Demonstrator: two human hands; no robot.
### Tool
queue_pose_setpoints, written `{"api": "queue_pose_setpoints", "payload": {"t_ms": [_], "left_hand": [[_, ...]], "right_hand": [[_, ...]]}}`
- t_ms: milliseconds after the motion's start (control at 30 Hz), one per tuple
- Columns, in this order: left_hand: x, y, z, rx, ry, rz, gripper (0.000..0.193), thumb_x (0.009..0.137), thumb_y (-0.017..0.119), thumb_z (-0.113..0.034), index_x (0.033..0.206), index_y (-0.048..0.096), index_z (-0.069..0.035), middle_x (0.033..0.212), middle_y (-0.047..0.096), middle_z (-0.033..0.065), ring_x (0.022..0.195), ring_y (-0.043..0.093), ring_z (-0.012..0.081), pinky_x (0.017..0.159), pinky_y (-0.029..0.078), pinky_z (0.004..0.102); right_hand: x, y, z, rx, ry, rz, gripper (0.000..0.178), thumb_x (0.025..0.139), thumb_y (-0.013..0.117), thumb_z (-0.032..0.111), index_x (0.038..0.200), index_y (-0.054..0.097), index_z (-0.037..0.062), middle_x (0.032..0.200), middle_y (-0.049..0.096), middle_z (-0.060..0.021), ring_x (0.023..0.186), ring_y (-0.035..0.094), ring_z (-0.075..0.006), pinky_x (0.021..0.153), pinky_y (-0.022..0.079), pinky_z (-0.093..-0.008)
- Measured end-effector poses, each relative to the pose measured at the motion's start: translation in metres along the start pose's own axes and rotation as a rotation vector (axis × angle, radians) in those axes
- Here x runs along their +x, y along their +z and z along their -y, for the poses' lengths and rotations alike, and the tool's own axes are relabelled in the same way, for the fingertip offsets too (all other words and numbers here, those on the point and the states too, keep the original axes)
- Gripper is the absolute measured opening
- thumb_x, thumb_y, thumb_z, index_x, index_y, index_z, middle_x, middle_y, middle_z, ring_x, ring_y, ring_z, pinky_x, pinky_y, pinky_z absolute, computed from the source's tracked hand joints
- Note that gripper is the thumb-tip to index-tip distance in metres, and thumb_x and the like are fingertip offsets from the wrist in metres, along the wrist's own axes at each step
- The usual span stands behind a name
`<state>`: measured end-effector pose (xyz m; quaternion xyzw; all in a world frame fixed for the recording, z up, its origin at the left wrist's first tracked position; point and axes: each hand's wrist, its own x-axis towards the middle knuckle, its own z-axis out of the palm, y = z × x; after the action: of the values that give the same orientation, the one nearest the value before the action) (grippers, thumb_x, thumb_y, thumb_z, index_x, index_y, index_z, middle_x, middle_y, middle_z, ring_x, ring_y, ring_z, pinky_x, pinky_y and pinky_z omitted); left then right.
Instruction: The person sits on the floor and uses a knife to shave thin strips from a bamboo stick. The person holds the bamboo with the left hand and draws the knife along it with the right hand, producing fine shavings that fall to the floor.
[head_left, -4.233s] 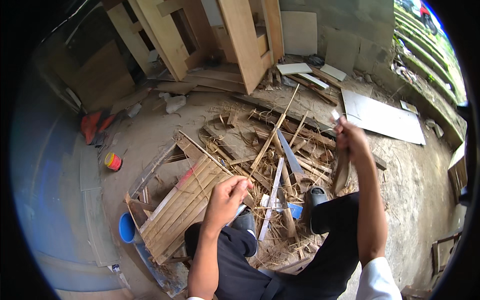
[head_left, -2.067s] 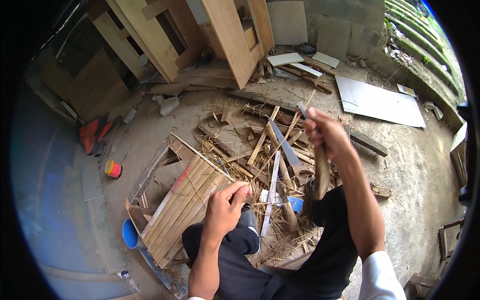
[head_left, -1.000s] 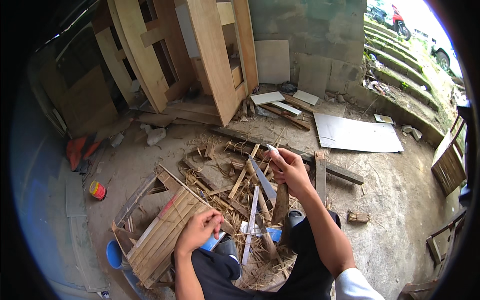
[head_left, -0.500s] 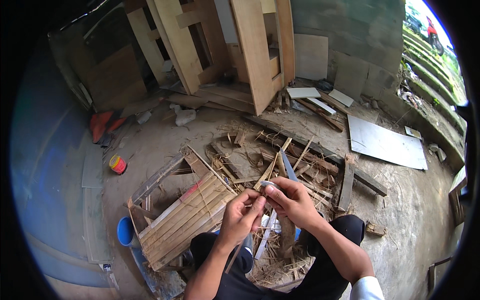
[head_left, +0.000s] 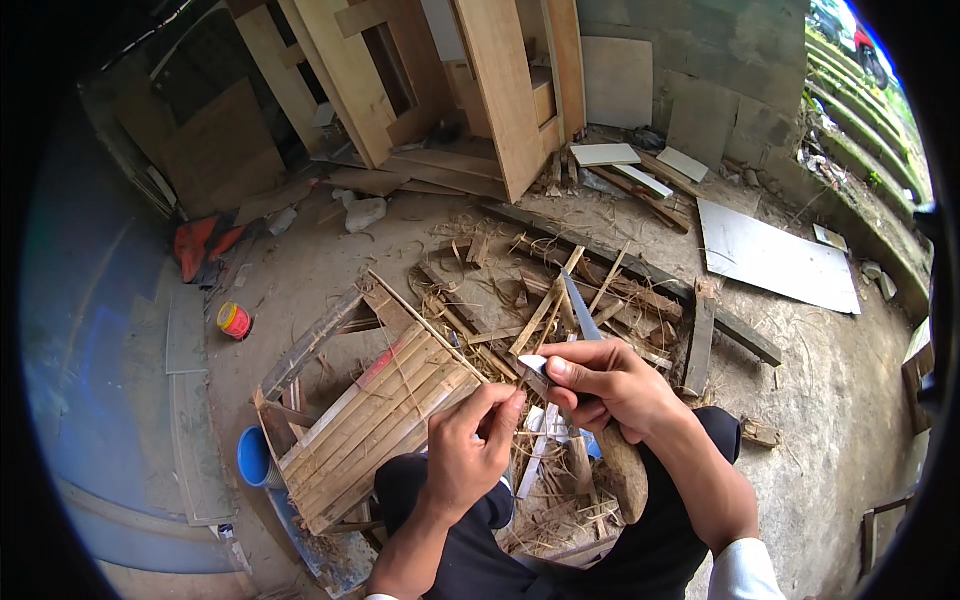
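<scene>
My right hand (head_left: 615,385) is closed round a knife with a short, bright blade (head_left: 533,366) and what looks like a long curved wooden handle (head_left: 628,475) running down below the palm. The blade tip points left toward my left hand. My left hand (head_left: 468,450) is closed in a pinch a little left of the blade; whatever lies between thumb and forefinger is too thin to make out. Just beyond my right hand a long blue-grey blade (head_left: 580,303) slants among thin wood sticks (head_left: 548,300). Shavings and strips lie between my knees.
A slatted wooden frame (head_left: 385,400) lies left of my hands, beside a blue bucket (head_left: 256,458). Farther off are a red-and-yellow tub (head_left: 234,320), dark beams (head_left: 735,340), a white board (head_left: 780,258) and tall plywood cabinets (head_left: 505,100).
My hands have parted: the left has moved left and down, the right slightly right. The knife has swung, so its curved handle now shows below my right hand.
</scene>
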<state>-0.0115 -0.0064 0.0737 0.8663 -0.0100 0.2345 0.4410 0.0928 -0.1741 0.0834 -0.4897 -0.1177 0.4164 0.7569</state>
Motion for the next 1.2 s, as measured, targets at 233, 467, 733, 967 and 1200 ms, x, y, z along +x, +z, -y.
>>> {"api": "queue_pose_setpoints", "payload": {"t_ms": [233,467,733,967,1200], "left_hand": [[-0.009,0.005,-0.012,-0.030,0.054,0.033,0.005,0.086,0.064,-0.003,0.085,0.060,-0.001,0.073,0.065,0.0110,0.059,0.065,0.0158,0.051,0.048,0.0281],[-0.002,0.011,-0.006,0.150,0.208,-0.095,0.007,0.082,0.067,0.001,0.083,0.061,-0.001,0.066,0.062,0.0081,0.052,0.058,0.0142,0.047,0.043,0.0262],[-0.004,0.007,-0.015,0.091,0.134,-0.013,0.006,0.085,0.064,-0.003,0.087,0.059,-0.003,0.071,0.063,0.0110,0.057,0.062,0.0245,0.048,0.046,0.0326],[-0.002,0.011,-0.017,0.017,0.086,-0.005,0.004,0.088,0.062,-0.005,0.089,0.059,-0.004,0.075,0.066,0.0127,0.065,0.067,0.0278,0.051,0.050,0.0346],[0.004,0.016,-0.013,-0.020,0.161,-0.048,0.005,0.088,0.063,-0.006,0.088,0.059,-0.002,0.072,0.065,0.0117,0.059,0.066,0.0231,0.050,0.047,0.0318]], "right_hand": [[-0.002,-0.038,0.047,0.241,-0.415,-0.507,0.033,0.100,0.045,0.019,0.130,0.047,0.0062,0.067,0.043,0.0068,0.048,0.032,0.0013,0.038,0.023,-0.0127],[-0.013,0.003,-0.005,0.020,-0.039,0.175,0.032,0.097,0.054,0.024,0.123,0.055,0.0049,0.067,0.050,0.0043,0.050,0.034,-0.0013,0.042,0.023,-0.0174],[-0.015,0.002,0.004,-0.063,0.024,0.086,0.026,0.096,0.055,0.024,0.109,0.061,0.0017,0.069,0.051,0.0036,0.051,0.035,-0.0022,0.043,0.024,-0.0187],[-0.015,0.005,0.011,-0.096,-0.038,-0.024,0.022,0.094,0.058,0.018,0.103,0.062,-0.0021,0.067,0.054,-0.0012,0.047,0.037,-0.0026,0.041,0.023,-0.0182],[-0.015,0.006,0.010,-0.113,-0.080,-0.097,0.020,0.093,0.060,0.019,0.094,0.062,-0.0005,0.065,0.054,-0.0012,0.047,0.038,-0.0030,0.040,0.024,-0.0176]]}}
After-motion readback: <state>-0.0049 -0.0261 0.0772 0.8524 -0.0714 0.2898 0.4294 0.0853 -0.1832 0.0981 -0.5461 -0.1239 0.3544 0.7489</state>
